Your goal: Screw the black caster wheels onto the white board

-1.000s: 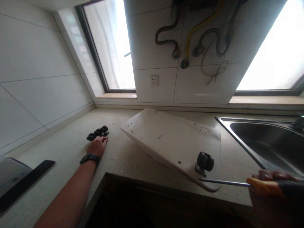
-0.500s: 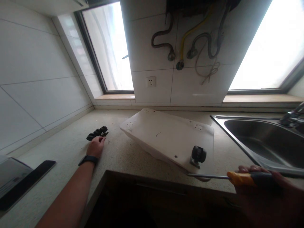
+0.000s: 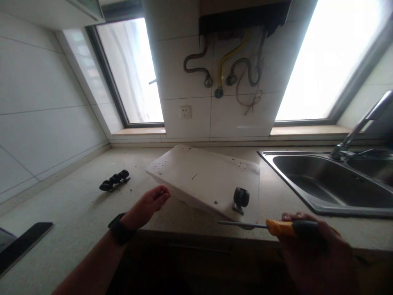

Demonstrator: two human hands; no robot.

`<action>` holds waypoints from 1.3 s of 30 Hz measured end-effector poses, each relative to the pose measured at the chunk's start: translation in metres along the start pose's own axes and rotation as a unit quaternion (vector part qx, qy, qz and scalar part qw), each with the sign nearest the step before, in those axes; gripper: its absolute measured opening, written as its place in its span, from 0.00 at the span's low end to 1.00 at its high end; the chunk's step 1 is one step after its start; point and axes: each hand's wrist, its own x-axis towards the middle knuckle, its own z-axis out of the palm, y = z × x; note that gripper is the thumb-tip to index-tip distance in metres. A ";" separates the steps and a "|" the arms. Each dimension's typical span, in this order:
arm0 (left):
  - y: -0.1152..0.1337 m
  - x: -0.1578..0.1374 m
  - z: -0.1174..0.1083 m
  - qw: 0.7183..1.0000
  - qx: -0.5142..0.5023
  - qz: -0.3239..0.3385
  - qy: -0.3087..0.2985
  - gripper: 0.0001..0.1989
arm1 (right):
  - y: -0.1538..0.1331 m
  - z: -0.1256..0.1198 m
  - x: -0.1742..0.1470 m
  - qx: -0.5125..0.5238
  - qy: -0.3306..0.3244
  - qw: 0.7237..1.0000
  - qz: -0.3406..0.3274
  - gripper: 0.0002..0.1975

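My right hand (image 3: pixel 313 241) is wrapped round the yellow and black handle of a screwdriver (image 3: pixel 281 228), its shaft pointing left along the counter's front edge. Fingertips pinched together, my left hand (image 3: pixel 153 203) is beside the left front edge of a white board-like panel (image 3: pixel 196 176); whatever is in the pinch is too small to make out. Clusters of small holes mark the panel's corners. At its near right corner stands a black caster wheel (image 3: pixel 241 197) on a metal plate. Several more black casters (image 3: pixel 115 180) lie in a row on the counter at left.
A steel sink (image 3: pixel 307 180) with a tap (image 3: pixel 346 143) is set in the counter (image 3: pixel 92 229) on the right. A dark flat object (image 3: pixel 27 246) lies at the lower left. Pipes (image 3: pixel 221 73) and a socket (image 3: pixel 185 112) are on the tiled wall.
My left hand has moved right, away from the row of casters to the panel's left front edge. The right hand still grips the screwdriver. The view has shifted right.
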 end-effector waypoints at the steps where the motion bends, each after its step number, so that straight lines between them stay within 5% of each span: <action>1: 0.009 -0.004 0.014 0.999 -0.003 0.010 -0.040 0.13 | -0.001 0.004 -0.004 0.023 0.017 0.999 0.016 0.08; 6: 0.032 -0.021 0.062 0.977 0.065 0.114 -0.170 0.11 | -0.003 0.021 -0.024 0.071 0.013 0.997 0.040 0.09; 13: 0.037 -0.028 0.082 0.963 0.084 0.112 -0.229 0.10 | -0.001 0.024 -0.034 0.055 -0.018 0.997 0.053 0.11; 29: 0.037 -0.032 0.084 0.968 0.076 0.089 -0.221 0.10 | -0.001 0.022 -0.033 0.027 -0.006 0.999 0.033 0.13; 39: 0.045 -0.033 0.089 0.968 0.148 0.073 -0.187 0.05 | -0.007 0.010 -0.044 -0.053 -0.161 0.980 -0.104 0.10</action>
